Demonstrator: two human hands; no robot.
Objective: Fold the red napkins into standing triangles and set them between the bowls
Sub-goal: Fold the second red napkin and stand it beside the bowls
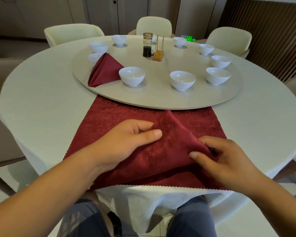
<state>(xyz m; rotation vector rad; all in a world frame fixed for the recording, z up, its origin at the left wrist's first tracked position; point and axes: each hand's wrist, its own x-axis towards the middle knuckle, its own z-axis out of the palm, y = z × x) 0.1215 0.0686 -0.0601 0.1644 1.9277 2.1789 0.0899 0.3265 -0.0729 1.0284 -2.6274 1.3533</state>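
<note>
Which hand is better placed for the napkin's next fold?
Likely right: the right hand pinches the raised edge of the dark red cloth napkin; the left hand only rests on it.

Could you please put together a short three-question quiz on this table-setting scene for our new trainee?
1. True or false: one folded red napkin already stands on the turntable, beside a white bowl.
2. What stands near the turntable's middle? A) a bottle of dark liquid B) a teapot C) a flower vase
3. Fill the gap: the right hand pinches the ___ lying on the red cloth at the table's near edge.
Key: 1 true; 2 A; 3 the half-folded napkin.
</note>
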